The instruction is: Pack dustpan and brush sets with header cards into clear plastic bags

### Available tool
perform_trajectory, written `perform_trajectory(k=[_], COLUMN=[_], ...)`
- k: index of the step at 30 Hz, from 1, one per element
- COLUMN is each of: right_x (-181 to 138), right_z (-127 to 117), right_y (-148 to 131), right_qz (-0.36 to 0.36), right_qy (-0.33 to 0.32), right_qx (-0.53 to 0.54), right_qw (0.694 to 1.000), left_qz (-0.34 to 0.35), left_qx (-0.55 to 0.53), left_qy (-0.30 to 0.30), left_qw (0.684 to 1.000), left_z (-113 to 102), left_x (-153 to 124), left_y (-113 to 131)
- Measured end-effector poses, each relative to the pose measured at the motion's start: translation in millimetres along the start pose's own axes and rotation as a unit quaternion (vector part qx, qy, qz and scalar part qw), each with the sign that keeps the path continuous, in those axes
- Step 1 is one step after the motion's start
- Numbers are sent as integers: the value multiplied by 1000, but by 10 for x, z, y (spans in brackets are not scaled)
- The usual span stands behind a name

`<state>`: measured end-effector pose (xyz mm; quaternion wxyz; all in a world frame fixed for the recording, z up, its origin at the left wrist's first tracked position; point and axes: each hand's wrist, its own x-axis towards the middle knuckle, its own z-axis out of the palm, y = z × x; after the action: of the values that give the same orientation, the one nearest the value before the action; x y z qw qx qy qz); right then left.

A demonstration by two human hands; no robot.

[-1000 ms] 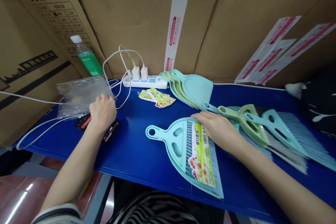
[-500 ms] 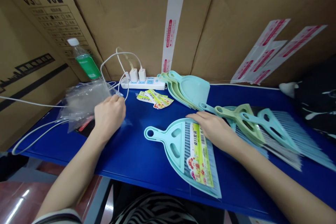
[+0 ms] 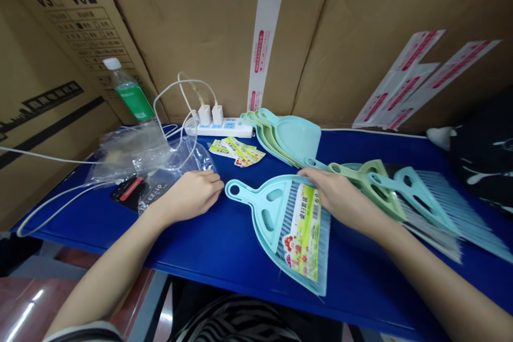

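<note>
My left hand point(image 3: 194, 195) is closed, its fingers pinched on a clear plastic bag point(image 3: 160, 184) that stretches back toward a pile of similar bags point(image 3: 128, 152). With my right hand point(image 3: 334, 195) I grip the upper edge of a light blue dustpan point(image 3: 260, 240). A matching small brush point(image 3: 286, 214) lies in the pan, and a yellow-green printed card point(image 3: 306, 230) rests across its bristles. The pan's handle points left, close to my left fingers. My right thumb is hidden.
Behind are stacked dustpans point(image 3: 298, 133), loose printed cards point(image 3: 238, 150) and a power strip point(image 3: 230, 127) with white cables. Several brushes point(image 3: 417, 197) lie on the right. At left are a bottle point(image 3: 134, 97) and a dark phone-like object point(image 3: 128, 192). Cardboard boxes point(image 3: 216, 37) wall the back.
My left hand has moved right and toward me, drawing a bag off the pile and uncovering more of the dark object. The dustpan has shifted and turned slightly under my right hand.
</note>
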<state>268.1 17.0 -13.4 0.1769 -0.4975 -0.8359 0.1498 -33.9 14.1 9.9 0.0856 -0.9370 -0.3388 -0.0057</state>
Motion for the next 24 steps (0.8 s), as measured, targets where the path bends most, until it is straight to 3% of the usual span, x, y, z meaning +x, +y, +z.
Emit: perform_trajectory(k=[6, 14, 18, 24], right_x=[1, 21, 24, 19], right_z=[-93, -56, -38, -30], right_y=[-47, -57, -34, -25], right_qz=[20, 10, 6, 4], right_qy=[32, 33, 13, -37], right_qx=[19, 55, 58, 41], right_qw=[999, 998, 998, 998], left_qz=[28, 111, 138, 107], left_qx=[-139, -315, -337, -317], left_qy=[-40, -106, -111, -69], left_qw=[989, 937, 925, 940], left_z=[-80, -105, -98, -106], left_x=[-22, -45, -36, -36], left_y=[70, 228, 283, 277])
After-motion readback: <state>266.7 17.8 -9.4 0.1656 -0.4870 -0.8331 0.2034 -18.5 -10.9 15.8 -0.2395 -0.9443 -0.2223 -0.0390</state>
